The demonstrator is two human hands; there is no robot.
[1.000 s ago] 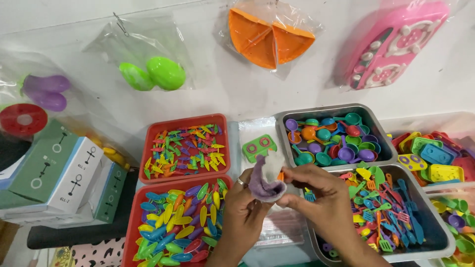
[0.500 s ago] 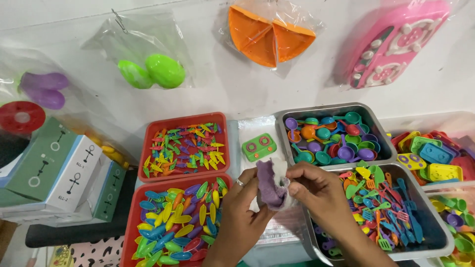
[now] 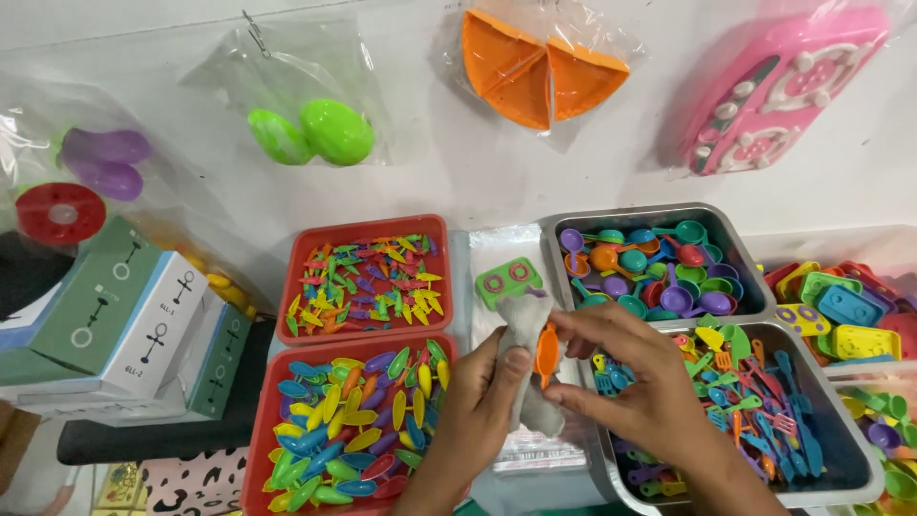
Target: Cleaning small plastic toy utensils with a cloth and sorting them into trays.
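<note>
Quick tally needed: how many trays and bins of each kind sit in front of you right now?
Red trays: 2, upper and lower
Metal trays: 2, upper and lower
Clear plastic bins: 1; more may lie beyond the right edge
Total: 5

Bright, even light; mostly sharp.
</note>
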